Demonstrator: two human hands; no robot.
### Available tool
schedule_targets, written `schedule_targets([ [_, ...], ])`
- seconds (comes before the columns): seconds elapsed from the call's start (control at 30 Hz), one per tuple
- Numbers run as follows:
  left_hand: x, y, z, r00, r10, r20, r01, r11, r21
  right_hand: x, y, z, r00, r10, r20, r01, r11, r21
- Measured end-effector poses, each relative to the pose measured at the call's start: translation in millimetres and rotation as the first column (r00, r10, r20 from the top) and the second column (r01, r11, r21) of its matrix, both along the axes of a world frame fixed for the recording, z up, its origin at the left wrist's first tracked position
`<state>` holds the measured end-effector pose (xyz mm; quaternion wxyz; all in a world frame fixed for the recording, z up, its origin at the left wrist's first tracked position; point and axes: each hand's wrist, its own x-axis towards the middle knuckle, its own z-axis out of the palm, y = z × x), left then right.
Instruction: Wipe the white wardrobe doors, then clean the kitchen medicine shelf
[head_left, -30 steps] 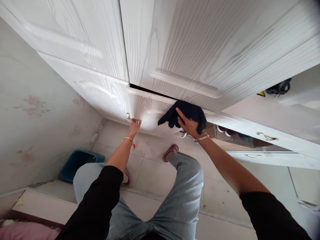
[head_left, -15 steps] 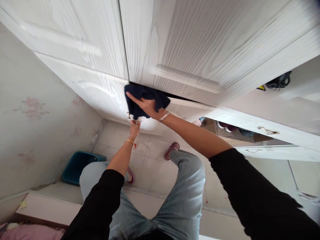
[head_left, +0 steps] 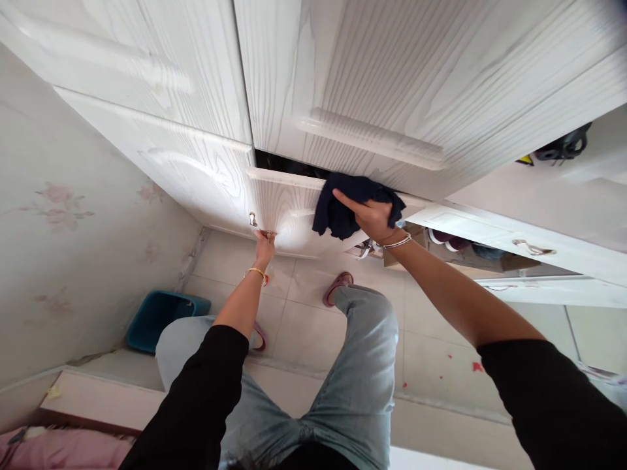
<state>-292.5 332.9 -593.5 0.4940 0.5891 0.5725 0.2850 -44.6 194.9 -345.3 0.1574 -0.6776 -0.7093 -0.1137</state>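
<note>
A dark navy cloth [head_left: 337, 212] lies bunched under my right hand [head_left: 375, 219], against the top edge of a white wood-grain cabinet door [head_left: 289, 196]. My right index finger points along the cloth, and the other fingers press on it. Lower left, my left hand [head_left: 265, 247] grips the small metal handle [head_left: 267, 234] of that door between its fingers. The door stands slightly ajar, with a dark gap [head_left: 289, 163] above its top edge. A second handle [head_left: 253, 219] sits on the neighbouring shut door [head_left: 196, 166].
A teal bin [head_left: 157, 316] stands on the tiled floor by the flowered wall [head_left: 59, 261]. At right, an open compartment holds shoes [head_left: 445, 240] below a drawer with a handle [head_left: 533, 248]. A black object [head_left: 563, 147] rests on the ledge. Red scraps [head_left: 477, 367] dot the floor.
My right hand has slid the cloth to the right along the door's top edge, uncovering the door's left part and the gap. My left hand stays at the handle.
</note>
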Motion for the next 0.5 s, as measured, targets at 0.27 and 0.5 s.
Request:
schedule_targets([
  [0.27, 2.1, 0.1, -3.0, 0.999, 0.022, -0.041, -0.022, 1.000, -0.014, -118.2, 82.2, 20.3, 0.984, 0.151, 0.096, -0.138, 0.982, -0.127],
  [0.5, 0.8, 11.7, 2.3, 0.999, -0.004, -0.035, 0.002, 0.999, -0.040, -80.6, 65.5, 16.2, 0.987, 0.085, 0.136, -0.075, 0.994, -0.078],
])
